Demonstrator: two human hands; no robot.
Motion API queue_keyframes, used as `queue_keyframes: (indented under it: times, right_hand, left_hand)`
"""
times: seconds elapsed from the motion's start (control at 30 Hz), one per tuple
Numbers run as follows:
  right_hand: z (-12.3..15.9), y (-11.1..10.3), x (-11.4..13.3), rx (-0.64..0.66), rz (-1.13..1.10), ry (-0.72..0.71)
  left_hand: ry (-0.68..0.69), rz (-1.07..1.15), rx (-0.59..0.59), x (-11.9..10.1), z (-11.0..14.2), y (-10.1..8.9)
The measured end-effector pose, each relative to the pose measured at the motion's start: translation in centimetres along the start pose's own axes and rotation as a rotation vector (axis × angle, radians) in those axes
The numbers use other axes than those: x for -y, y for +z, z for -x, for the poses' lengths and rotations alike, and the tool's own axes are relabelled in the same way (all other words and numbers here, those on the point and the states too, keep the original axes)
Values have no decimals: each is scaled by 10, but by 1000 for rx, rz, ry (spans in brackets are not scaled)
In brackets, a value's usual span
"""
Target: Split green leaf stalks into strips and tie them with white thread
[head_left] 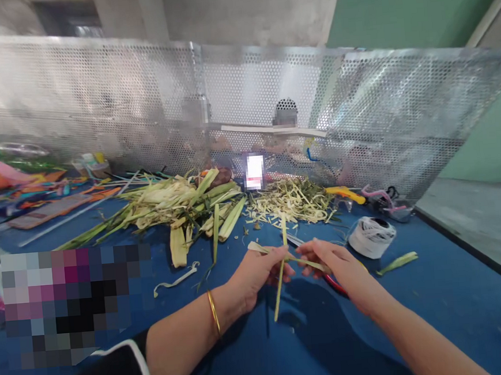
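Note:
Over the blue table my left hand [255, 274] pinches two pale green leaf strips where they cross. One long strip [279, 298] runs upright through the pinch, its lower end hanging toward me. The other strip [307, 262] lies crosswise, and the fingers of my right hand [337, 261] are closed on its right part. Beneath my right hand is a pair of scissors with a red handle [335, 285], partly hidden by the hand. A roll of white string [371, 237] stands just right of that hand. The fingertips of both hands are partly covered.
Behind my hands lie a heap of long leaves [165, 200] and a pile of shredded strips [297, 200]. A yellow-handled tool [345, 194] rests near the perforated metal screen [370, 109]. A ruler [79, 209] and coloured items are at left. People sit beyond the screen.

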State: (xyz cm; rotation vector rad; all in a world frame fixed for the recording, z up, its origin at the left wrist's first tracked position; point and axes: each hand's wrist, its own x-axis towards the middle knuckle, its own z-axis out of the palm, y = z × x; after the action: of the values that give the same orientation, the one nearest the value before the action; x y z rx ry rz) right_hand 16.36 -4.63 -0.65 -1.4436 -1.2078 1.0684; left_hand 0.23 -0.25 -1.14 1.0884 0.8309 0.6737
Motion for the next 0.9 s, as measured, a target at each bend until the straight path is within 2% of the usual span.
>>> queue_keyframes:
  times: [0.07,0.13,0.2,0.27,0.37,0.4,0.43,0.53,0.57,0.63,0.77,0.83,0.9]
  right_hand:
    - [1,-4,-1,78,181,-66]
    - [0,-6,-7,54,381,-165]
    - [-2,-7,-13,-27,540,-246]
    - [-3,-8,-16,-150,672,-390]
    - [0,-7,-14,-339,901,-779]
    - [2,-5,-12,-329,974,-903]
    - [4,-2,-11,-266,1042,-999]
    - [8,6,-11,15,1197,-1140]
    - [8,8,-13,56,1223,-1156]
    - [8,10,-16,56,1224,-1159]
    - [7,7,-18,79,1058,-1114]
    - [6,5,-16,111,887,-988]
    - [4,4,-15,99,629,-724]
  left_hand:
    - [1,33,-19,0,-2,-1]
    - [3,18,-34,2,-3,0]
    - [-3,10,-36,5,-5,1]
    - [-19,46,-32,6,-6,1]
    - [-38,154,-34,7,-7,-2]
    - [-37,192,-31,7,-7,-2]
    - [-30,224,-31,6,-8,-3]
    - [-3,271,-65,7,-8,-3]
    - [1,271,-80,8,-8,-2]
    - [14,253,-84,10,-8,-1]
    - [42,229,-74,10,-9,-2]
    - [42,240,-101,8,-9,-4]
    - [71,244,-134,6,-10,-5]
